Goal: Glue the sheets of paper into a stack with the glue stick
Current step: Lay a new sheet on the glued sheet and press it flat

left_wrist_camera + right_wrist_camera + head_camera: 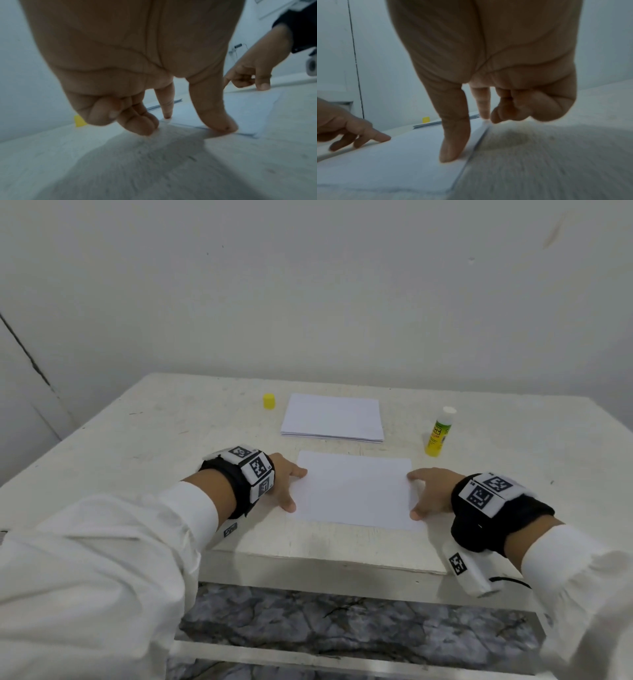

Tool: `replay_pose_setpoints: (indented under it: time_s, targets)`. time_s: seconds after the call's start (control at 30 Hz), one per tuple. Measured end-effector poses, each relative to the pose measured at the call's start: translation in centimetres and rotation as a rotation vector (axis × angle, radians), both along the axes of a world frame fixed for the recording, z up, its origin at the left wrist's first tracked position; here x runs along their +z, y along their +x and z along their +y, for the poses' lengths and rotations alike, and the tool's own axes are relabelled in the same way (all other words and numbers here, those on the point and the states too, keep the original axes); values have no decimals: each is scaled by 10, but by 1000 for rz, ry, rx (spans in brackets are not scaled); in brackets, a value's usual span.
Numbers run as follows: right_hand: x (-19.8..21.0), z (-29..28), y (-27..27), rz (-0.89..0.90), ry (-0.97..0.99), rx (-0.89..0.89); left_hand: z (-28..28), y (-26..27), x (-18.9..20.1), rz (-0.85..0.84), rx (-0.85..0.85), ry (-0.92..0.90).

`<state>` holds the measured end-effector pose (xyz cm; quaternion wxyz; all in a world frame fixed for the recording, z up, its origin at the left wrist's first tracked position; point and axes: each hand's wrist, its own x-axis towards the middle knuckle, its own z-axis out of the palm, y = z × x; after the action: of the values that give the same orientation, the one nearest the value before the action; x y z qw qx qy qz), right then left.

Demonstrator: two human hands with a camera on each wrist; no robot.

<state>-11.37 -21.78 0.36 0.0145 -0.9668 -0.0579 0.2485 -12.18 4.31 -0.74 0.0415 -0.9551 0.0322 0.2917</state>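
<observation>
A single white paper sheet [356, 491] is laid flat near the front edge of the worn white wooden surface [154, 433], pressed at its short edges by the left hand [286, 484] and right hand [430, 491], each grip apart with thumb and forefinger extended. A white paper stack [332, 419] is set behind it. The uncapped yellow glue stick [438, 433] is stood toward the right edge, its small yellow cap [269, 401] left of the stack.

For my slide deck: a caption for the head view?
Both hands steady a white paper sheet; uncapped yellow glue stick stands nearby.

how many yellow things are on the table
2: the yellow cap stands left of the far paper pile; the uncapped glue stick stands to its right.
</observation>
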Motion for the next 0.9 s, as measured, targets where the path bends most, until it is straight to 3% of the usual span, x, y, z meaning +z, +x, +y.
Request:
replay_pose_setpoints:
  time_s: [0.17, 0.53, 0.77, 0.9]
  targets:
    - [6, 20, 9, 63, -187, 60, 3, 20, -6, 24, -167, 221]
    - [-19, 118, 21, 86, -117, 311, 15, 27, -17, -30, -204, 43]
    - [-28, 123, 26, 52, -138, 307, -8, 40, -23, -18, -266, 42]
    - [-18, 92, 28, 116, -170, 249, -9, 44, -24, 33, -249, 82]
